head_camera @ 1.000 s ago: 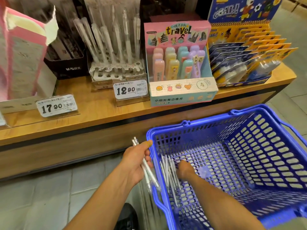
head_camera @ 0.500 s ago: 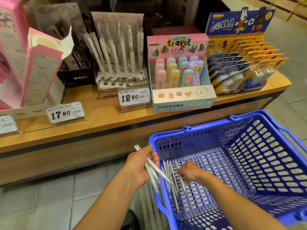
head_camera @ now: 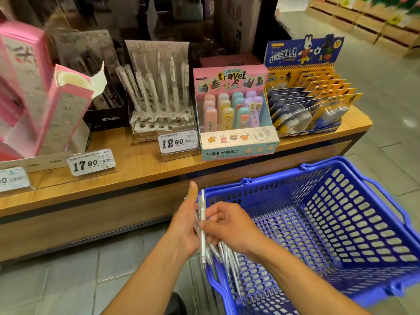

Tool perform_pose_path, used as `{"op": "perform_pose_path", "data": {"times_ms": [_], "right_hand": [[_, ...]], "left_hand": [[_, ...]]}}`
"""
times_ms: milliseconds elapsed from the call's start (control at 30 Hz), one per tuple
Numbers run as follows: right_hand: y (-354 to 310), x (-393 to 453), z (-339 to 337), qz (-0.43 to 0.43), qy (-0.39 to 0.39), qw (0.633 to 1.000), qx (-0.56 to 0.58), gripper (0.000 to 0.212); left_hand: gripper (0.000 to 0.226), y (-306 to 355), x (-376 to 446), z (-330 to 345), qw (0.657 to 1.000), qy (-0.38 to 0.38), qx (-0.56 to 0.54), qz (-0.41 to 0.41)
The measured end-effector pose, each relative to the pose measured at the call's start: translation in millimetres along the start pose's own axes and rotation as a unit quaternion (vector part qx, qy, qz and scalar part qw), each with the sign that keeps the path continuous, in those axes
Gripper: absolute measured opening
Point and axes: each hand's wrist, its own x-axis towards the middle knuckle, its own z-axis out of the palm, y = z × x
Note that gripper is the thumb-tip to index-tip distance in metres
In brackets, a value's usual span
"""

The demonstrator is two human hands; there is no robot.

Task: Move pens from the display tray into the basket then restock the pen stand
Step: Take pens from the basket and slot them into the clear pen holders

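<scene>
The left hand (head_camera: 185, 226) holds a bunch of clear pens (head_camera: 203, 233) just outside the left wall of the blue basket (head_camera: 341, 178). Its fingers are curled under the pens and its thumb sticks up. The right hand (head_camera: 229, 226) comes in from the basket side and pinches the same bunch with its fingertips. The two hands touch around the pens. The pens point up and down, and their low ends hang over the basket's left rim.

More clear pens (head_camera: 231, 262) lie inside the basket, leaning in its near left corner. The basket sits on the gray floor (head_camera: 68, 280), right in front of the wooden shelf (head_camera: 141, 164).

On the shelf, well behind the hands, stands the pen stand (head_camera: 159, 105). Some pens stick up in its back rows, and the holes in its front rows have no pens. A price tag that says 12.90 (head_camera: 178, 142) stands at the shelf's front edge, just in front of the stand. To the right is a pink box marked travel (head_camera: 234, 114). A blue and yellow box marked GOAL (head_camera: 304, 92) sits at the shelf's right end. A tag that says 17.90 (head_camera: 91, 163) stands to the left, in front of tall pink boxes (head_camera: 45, 105).
</scene>
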Motion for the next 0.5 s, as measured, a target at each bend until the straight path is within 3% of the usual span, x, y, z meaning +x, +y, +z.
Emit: {"op": "perform_pose_path", "data": {"times_ms": [67, 233, 333, 433, 500], "right_hand": [[2, 4, 2, -0.004, 0.014, 1.0, 0.01, 0.013], [15, 22, -10, -0.011, 0.004, 1.0, -0.001, 0.017], [38, 46, -42, 0.048, -0.035, 0.998, 0.035, 0.017], [100, 80, -60, 0.153, -0.003, 0.982, -0.108, 0.013], [150, 97, -57, 0.211, 0.009, 0.934, -0.289, 0.014]], "left_hand": [[0.069, -2, 3, -1, 1.0, -0.005, 0.028, 0.009], [0.022, -5, 8, -3, 0.995, 0.062, 0.066, 0.049], [0.027, 0, 16, -9, 0.989, 0.125, 0.067, 0.052], [0.029, 2, 18, -12, 0.988, 0.14, 0.059, 0.039], [0.03, 3, 19, -14, 0.987, 0.144, 0.064, 0.024]]}}
